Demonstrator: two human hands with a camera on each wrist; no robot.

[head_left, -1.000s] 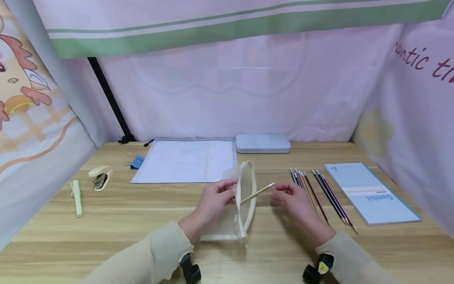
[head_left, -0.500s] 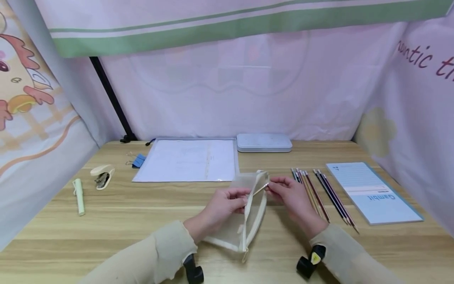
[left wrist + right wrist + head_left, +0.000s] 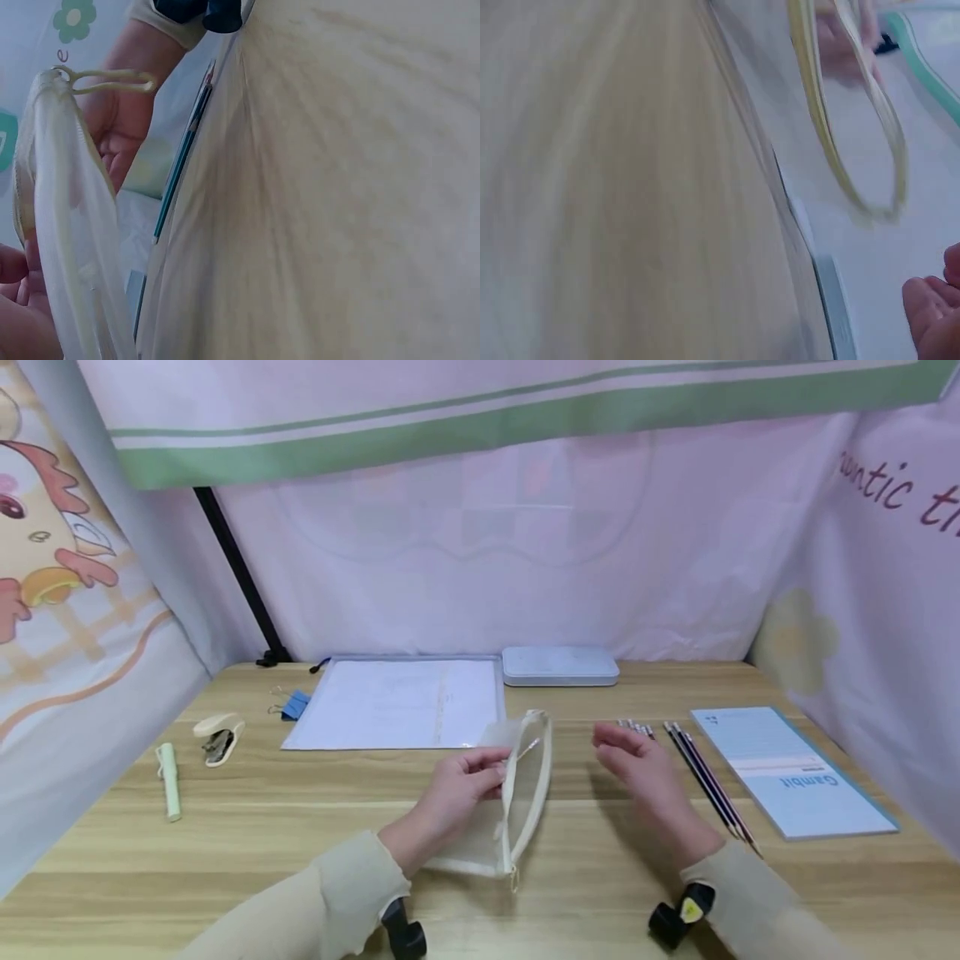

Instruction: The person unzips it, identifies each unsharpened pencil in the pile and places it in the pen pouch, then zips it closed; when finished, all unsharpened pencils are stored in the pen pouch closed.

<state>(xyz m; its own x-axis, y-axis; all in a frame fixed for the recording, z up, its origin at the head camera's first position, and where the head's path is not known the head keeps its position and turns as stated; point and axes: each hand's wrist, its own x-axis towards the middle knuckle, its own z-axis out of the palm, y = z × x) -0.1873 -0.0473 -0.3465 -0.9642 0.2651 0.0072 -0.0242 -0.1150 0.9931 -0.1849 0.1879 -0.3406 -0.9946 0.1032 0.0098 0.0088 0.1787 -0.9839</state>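
A cream mesh zip pouch (image 3: 517, 793) stands open on the wooden table (image 3: 300, 827). My left hand (image 3: 461, 785) pinches its left edge and holds the mouth apart. A pencil (image 3: 527, 748) lies inside, only its end showing at the opening. My right hand (image 3: 637, 768) hovers to the right of the pouch, fingers relaxed and holding nothing. Several pencils (image 3: 701, 777) lie in a row just right of that hand. The left wrist view shows the pouch (image 3: 67, 225) close up, and the right wrist view shows its rim (image 3: 847, 120) and my fingertips (image 3: 934, 307).
A clear folder with paper (image 3: 397, 703) and a white case (image 3: 560, 666) lie at the back. A blue notepad (image 3: 791, 772) sits far right. A stapler (image 3: 217, 735), a green pen (image 3: 168, 768) and a blue binder clip (image 3: 288, 703) lie left.
The pencil held by my right hand slid into the pouch and was let go. That hand then drew back to the right, empty. The left hand kept its hold on the pouch.
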